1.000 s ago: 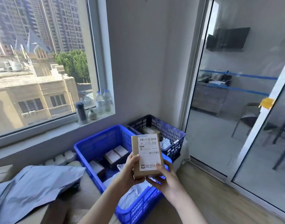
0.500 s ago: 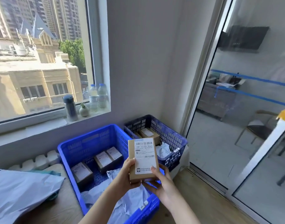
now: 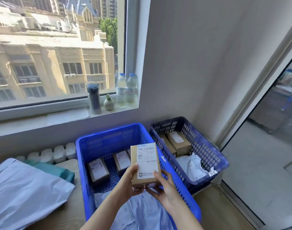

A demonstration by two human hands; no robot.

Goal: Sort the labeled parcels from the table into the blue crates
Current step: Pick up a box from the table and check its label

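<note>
A small brown cardboard parcel (image 3: 144, 163) with a white shipping label is held upright above the bright blue crate (image 3: 108, 138). My left hand (image 3: 127, 185) grips its lower left edge and my right hand (image 3: 163, 188) holds its lower right corner. Inside that crate lie small labeled boxes (image 3: 98, 170) and a white poly mailer (image 3: 142, 211). To the right stands a dark blue crate (image 3: 213, 153) with brown boxes (image 3: 178, 143) and a white bag (image 3: 191, 166). A large white mailer (image 3: 24, 193) lies on the wooden table (image 3: 72, 214) at the left.
A teal packet (image 3: 55, 170) pokes out behind the white mailer. The windowsill carries a metal flask (image 3: 93, 98), a small vase (image 3: 108, 103) and two water bottles (image 3: 125, 88). A radiator (image 3: 59, 151) runs under the sill. A glass door (image 3: 274, 130) is at the right.
The view has swung left and down, bringing both crates closer to centre. The parcel stays in both hands, now a little lower over the bright blue crate.
</note>
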